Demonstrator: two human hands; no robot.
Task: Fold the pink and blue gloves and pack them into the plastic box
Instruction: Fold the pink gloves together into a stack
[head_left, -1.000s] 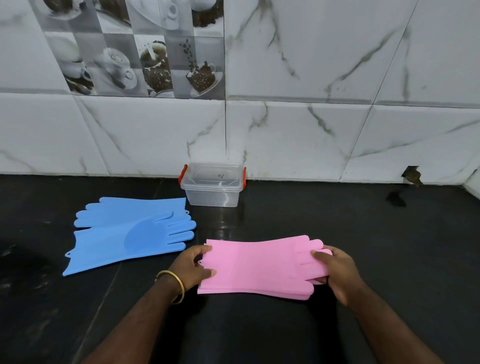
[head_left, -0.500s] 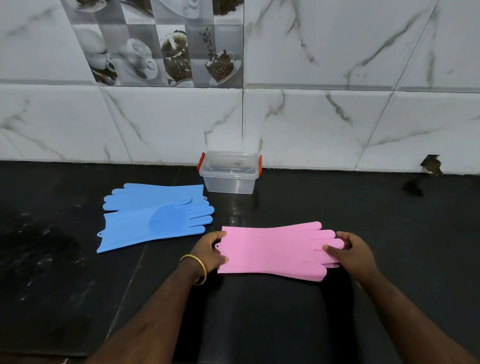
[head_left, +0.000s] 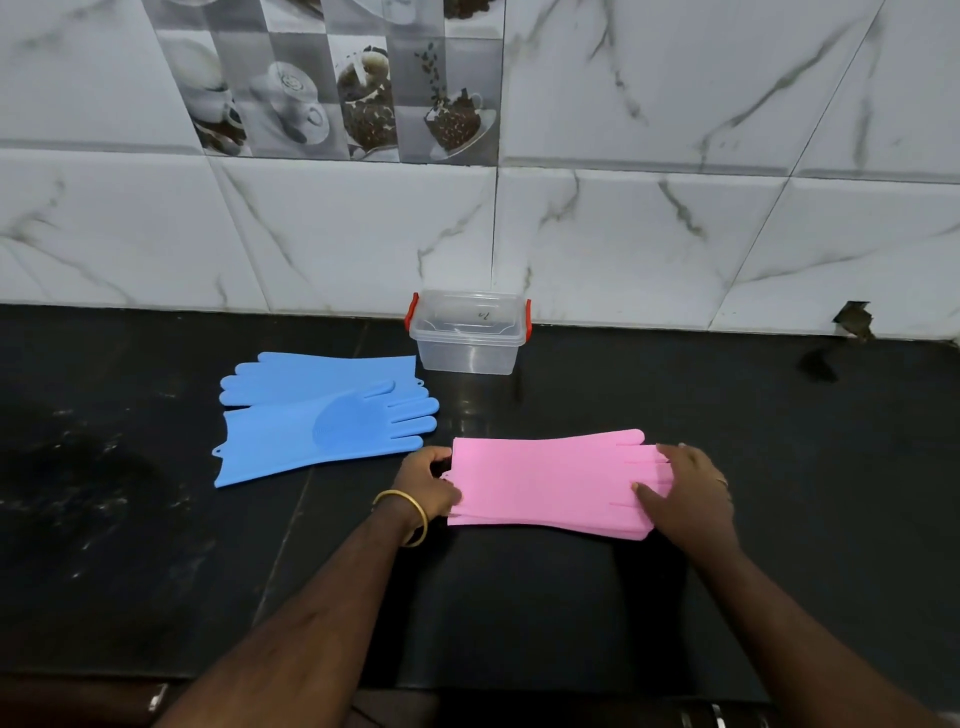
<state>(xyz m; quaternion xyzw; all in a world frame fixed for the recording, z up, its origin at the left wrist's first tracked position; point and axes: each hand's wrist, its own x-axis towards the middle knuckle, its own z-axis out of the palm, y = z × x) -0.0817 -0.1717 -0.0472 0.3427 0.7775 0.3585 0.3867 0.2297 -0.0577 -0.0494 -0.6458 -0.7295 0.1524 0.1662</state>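
Zero folds done, zero items packed, as far as I can judge. Pink gloves (head_left: 550, 480) are stacked one on the other, flat and full length on the dark worktop (head_left: 831, 493), lying between the two hands, cuffs toward the left hand, fingers toward the right. Left hand (head_left: 428, 486) grips the cuff edge, fingers curled onto it. Right hand (head_left: 685, 491) lies on the finger end, thumb on top; whether its fingers are hooked under the edge I cannot tell, the hand hides that side. Reads as squaring the stack or setting up the first fold, not a fold in progress: no crease or lifted flap visible. Blue gloves (head_left: 322, 415) sit beyond and to the outside of the left hand, near it but not touching, also flat and unfolded, two overlapping with fingers pointing opposite ways, nobody holding them. Plastic box (head_left: 470, 338) is farther out, ahead of the left hand, against the tiled wall (head_left: 675, 234); clear, red clips at both ends, looks empty, and the lid appears to be on, though the clear plastic makes that hard to confirm. Remaining: fold pink pair, fold blue pair, open the box if it is lidded, load both. Box looks small against the full-length gloves, so probably more than one fold each.
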